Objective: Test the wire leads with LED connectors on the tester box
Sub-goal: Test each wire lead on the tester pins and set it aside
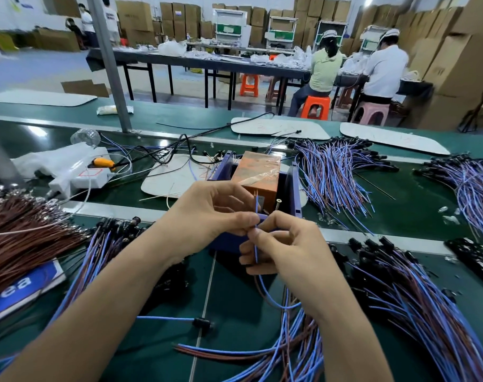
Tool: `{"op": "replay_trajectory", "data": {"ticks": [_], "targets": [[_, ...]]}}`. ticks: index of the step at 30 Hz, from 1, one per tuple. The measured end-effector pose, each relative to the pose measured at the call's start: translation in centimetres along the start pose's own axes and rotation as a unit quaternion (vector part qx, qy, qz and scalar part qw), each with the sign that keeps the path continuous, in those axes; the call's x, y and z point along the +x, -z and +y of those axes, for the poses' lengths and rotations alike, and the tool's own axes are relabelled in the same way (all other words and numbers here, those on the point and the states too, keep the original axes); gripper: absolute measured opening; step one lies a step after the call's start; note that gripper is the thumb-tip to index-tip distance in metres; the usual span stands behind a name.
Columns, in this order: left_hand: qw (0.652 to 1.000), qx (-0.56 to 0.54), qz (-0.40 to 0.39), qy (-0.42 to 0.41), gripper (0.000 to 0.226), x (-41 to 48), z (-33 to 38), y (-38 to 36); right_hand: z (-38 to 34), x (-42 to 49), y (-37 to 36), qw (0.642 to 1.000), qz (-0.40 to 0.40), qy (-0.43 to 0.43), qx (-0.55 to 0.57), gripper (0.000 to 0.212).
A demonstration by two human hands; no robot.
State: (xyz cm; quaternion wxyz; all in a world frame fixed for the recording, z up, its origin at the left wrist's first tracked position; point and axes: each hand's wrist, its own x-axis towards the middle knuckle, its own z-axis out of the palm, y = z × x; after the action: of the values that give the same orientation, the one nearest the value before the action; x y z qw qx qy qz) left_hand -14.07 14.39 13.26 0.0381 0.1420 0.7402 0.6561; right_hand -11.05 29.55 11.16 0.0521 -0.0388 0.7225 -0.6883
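the wire lead (256, 205) in hand is a thin blue strand with a brown one beside it lower down. it looks light and limp along its length, so it will likely flop and snag on its neighbours unless taken close to the tips. the ends look fine and easy to bend, so i judge a short pinch just below them is the place to hold, steering the tips rather than pushing hard. it stands upright between the two hands, just in front of the tester box (258, 175), an orange block sitting in a blue holder (294, 188) on the green desk (234, 340); whether its tips touch a contact i cannot tell. the left hand (215, 213) pinches the lead between thumb and fingertips. the right hand (284, 244) pinches it just below, fingers curled round the wire, which runs down past the palm and loops away beneath the wrist. heaps of like leads (331, 175) with black led connectors (369, 244) lie to either side.
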Motion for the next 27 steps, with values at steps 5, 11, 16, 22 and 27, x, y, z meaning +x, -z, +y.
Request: {"op": "replay_trajectory", "data": {"ticks": [5, 11, 16, 22, 27], "targets": [[1.0, 0.012, -0.018, 0.021, 0.004, 0.5, -0.8, -0.4, 0.2, 0.3, 1.5, 0.999, 0.033, 0.002, -0.02, 0.029], [0.988, 0.112, -0.028, 0.103, 0.012, 1.2, -2.0, 0.3, 1.0, 0.4, 4.0, 0.992, 0.076, -0.06, -0.082, 0.016], [0.983, 0.138, -0.008, 0.124, 0.015, 1.7, -2.7, 0.9, 1.8, 1.1, 3.6, 0.986, 0.081, -0.089, -0.118, 0.016], [0.981, 0.15, 0.031, 0.123, 0.018, 2.3, -3.4, 1.8, 2.5, 1.8, 1.8, 0.983, 0.085, -0.087, -0.136, 0.019], [0.981, 0.149, 0.032, 0.117, 0.018, 2.5, -3.9, 2.0, 2.5, 1.9, 1.4, 0.983, 0.105, -0.077, -0.133, 0.019]]}}
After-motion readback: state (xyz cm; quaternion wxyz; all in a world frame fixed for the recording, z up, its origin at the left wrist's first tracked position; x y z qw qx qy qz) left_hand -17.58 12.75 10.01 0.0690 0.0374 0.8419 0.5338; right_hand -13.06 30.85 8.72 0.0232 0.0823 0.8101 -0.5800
